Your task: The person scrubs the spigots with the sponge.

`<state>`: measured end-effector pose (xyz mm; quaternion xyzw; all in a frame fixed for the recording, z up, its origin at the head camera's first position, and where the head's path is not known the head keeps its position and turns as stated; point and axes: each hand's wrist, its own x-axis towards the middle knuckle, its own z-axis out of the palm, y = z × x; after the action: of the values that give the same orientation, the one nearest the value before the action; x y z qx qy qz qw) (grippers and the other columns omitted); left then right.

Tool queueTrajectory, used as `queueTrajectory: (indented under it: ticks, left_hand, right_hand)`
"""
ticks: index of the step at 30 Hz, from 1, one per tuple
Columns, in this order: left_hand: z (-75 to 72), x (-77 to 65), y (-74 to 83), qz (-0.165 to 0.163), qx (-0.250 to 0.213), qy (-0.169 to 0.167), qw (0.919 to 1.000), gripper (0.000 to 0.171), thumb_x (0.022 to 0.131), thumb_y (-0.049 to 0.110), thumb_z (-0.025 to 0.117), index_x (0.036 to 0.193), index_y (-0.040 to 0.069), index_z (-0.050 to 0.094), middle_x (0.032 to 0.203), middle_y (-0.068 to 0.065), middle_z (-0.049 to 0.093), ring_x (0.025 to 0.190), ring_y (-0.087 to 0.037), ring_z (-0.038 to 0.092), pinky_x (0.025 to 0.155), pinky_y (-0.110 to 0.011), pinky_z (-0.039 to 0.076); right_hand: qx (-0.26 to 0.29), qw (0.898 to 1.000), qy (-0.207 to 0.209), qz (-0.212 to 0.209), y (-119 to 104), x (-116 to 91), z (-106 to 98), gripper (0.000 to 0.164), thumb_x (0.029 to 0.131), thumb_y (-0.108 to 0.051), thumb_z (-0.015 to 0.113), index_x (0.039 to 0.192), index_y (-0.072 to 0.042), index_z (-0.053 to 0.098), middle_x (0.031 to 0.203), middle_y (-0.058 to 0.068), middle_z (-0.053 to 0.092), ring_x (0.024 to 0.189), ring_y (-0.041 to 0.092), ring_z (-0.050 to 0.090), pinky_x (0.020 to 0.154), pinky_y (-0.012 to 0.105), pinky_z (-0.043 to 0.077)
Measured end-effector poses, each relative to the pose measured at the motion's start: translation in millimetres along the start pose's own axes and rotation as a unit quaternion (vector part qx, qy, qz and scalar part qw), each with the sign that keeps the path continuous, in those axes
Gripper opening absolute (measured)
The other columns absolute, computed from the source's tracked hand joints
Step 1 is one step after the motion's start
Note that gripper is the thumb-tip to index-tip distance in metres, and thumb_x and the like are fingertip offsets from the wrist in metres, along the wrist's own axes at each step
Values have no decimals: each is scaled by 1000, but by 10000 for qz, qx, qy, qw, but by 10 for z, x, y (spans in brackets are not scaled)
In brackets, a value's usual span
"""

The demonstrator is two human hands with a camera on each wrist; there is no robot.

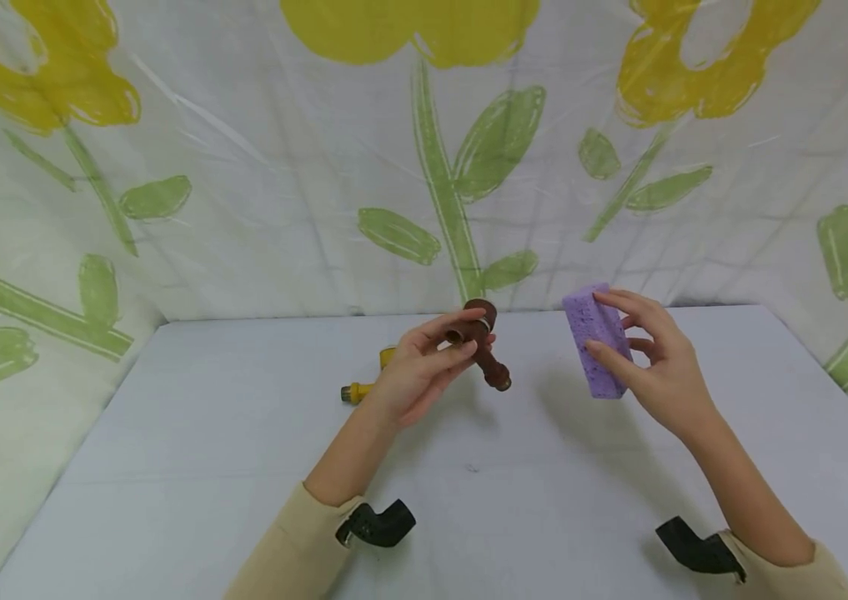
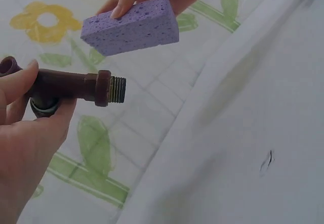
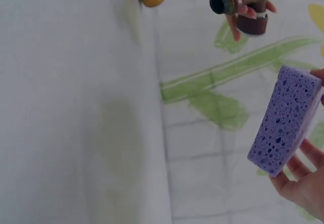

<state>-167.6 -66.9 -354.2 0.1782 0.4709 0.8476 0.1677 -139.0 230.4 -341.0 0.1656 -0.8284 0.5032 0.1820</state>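
My left hand (image 1: pixel 424 371) grips a brown pipe fitting (image 2: pixel 66 84) by its branching middle, raised above the white table. The fitting's threaded end (image 2: pixel 117 89) points away from the palm in the left wrist view. Off to the right, my right hand (image 1: pixel 659 367) pinches a purple sponge (image 1: pixel 596 342) along its sides, thumb on the near face and fingers on the far edge. Pores show all over the sponge's broad face in the right wrist view. The fitting and the sponge are apart, held at about the same height.
Behind my left hand, a yellow pipe fitting (image 1: pixel 356 392) lies on the white table (image 1: pixel 191 442), partly hidden. A pale sheet (image 1: pixel 281 250) painted with flowers hangs beyond the table's back edge. Black wrist mounts (image 1: pixel 386 525) sit at both sleeves.
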Motion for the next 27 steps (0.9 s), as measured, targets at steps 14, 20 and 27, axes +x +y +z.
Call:
queueTrajectory:
  ticks: [14,20,27]
  left_hand:
    - [-76,134,-80,-546,1862,487,9798,77,90,-4,78,158,11,46,150,-10,57,99,-13,74,86,-28,60]
    - [-85,196,-196,-354,2913,565,9543,75,83,4,90,150,14,57,116,-14,76,86,-13,73,75,-24,58]
    - [-100,288,-345,187,3942,365,9181,75,78,6,95,145,8,62,144,-11,62,86,-15,74,77,-25,62]
  right_hand:
    - [-303,9987,123,392,216,-54,-148,60,94,5,74,150,-12,59,139,-23,52,110,9,48,84,4,46]
    - [-211,9980,150,580,312,-39,-196,59,96,3,74,150,-14,59,135,-23,53,109,9,48,84,3,48]
    - [-63,9978,155,641,416,-6,-194,56,96,1,74,148,-13,61,133,-23,56,106,9,52,77,6,52]
